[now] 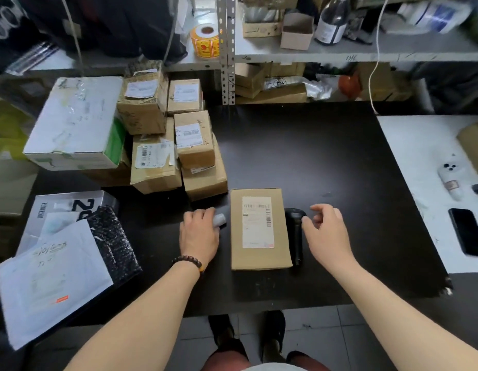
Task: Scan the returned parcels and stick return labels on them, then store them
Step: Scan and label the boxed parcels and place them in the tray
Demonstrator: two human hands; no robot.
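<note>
A brown cardboard parcel [259, 228] with a white barcode label lies flat on the black table [326, 156], right in front of me. A black handheld scanner [295, 236] lies against its right side. My right hand [326, 231] hovers over the scanner with fingers loosely curled, thumb close to the scanner's head, holding nothing. Left of the parcel, my left hand [199, 234] rests on the table, fingers curled; one fingertip wears a white wrap.
A stack of labelled brown parcels [176, 145] and a large white box [77, 121] stand at the back left. White and black mailers [58, 271] lie at the near left. An orange label roll [205, 40] sits on the shelf. A black phone [468, 231] lies on the white table at right.
</note>
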